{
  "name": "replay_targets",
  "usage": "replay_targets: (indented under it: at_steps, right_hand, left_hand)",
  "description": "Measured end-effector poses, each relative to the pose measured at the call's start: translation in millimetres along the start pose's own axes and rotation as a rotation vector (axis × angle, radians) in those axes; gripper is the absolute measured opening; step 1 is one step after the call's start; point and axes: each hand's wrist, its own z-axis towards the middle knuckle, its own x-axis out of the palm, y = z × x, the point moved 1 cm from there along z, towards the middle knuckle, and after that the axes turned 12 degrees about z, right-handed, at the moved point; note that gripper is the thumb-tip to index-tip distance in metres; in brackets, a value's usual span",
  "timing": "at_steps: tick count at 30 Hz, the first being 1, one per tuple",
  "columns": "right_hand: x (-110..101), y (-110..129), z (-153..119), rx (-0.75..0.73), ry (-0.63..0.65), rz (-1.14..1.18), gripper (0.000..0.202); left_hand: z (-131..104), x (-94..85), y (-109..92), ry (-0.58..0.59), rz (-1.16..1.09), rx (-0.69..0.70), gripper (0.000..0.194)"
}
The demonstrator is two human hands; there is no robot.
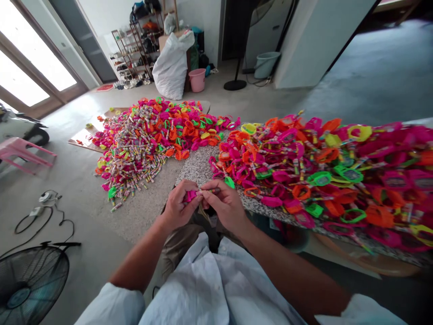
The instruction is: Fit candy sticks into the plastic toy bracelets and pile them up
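Above the near edge of the speckled stone table (192, 164), my two hands meet in front of my body. My left hand (179, 205) is closed around a bright pink plastic toy watch (191, 195), which its fingers partly cover. My right hand (228, 205) pinches a thin small tube (214, 191) against the watch; the fingertips hide where the two pieces meet. To the left lies a heap of small printed tubes (135, 142), with pink, orange and green toy watches (176, 126) behind it. Another large pile of toy watches (287, 153), many with tubes on them, spreads on my right.
A standing fan (23, 289) and loose cables (50, 210) are on the floor at left, near a pink stool (23, 151). Farther back stand a white sack (172, 65), a pink bucket (197, 80), a grey bucket (266, 65) and a shoe rack (131, 54).
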Motion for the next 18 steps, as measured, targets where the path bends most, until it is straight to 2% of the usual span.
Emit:
replay_targets:
  at_steps: [5, 7, 9, 10, 11, 14, 16, 18]
  right_hand:
    - [-2, -5, -8, -0.044, -0.066, -0.039, 0.031]
    - [-11, 1, -3, -0.044, -0.073, -0.132, 0.029]
    - [-34, 17, 11, -0.109, -0.125, -0.286, 0.027]
    - [-52, 31, 21, -0.179, -0.185, -0.391, 0.027]
    - [-73, 49, 32, -0.272, -0.274, -0.515, 0.027]
    - [-151, 117, 61, -0.524, -0.622, -0.963, 0.028]
    - [-201, 160, 75, -0.48, -0.854, -1.221, 0.032]
    - [-241, 190, 85, -0.323, -1.033, -1.405, 0.036]
  left_hand:
    - [4, 9.4, -4, -0.023, 0.102, 0.025, 0.016]
    - [4, 13.2, 1, 0.004, 0.128, -0.029, 0.032]
    - [1, 11.3, 19, -0.015, 0.132, -0.138, 0.063]
    - [-2, 7.9, 34, -0.031, 0.13, -0.175, 0.071]
    - [-6, 3.0, 54, -0.048, 0.154, -0.22, 0.071]
    - [-23, -17.4, 130, -0.034, 0.419, -0.308, 0.048]
    - [-38, -34.5, 178, 0.004, 0.647, -0.382, 0.043]
    - [-54, -51.5, 211, 0.094, 0.795, -0.427, 0.044]
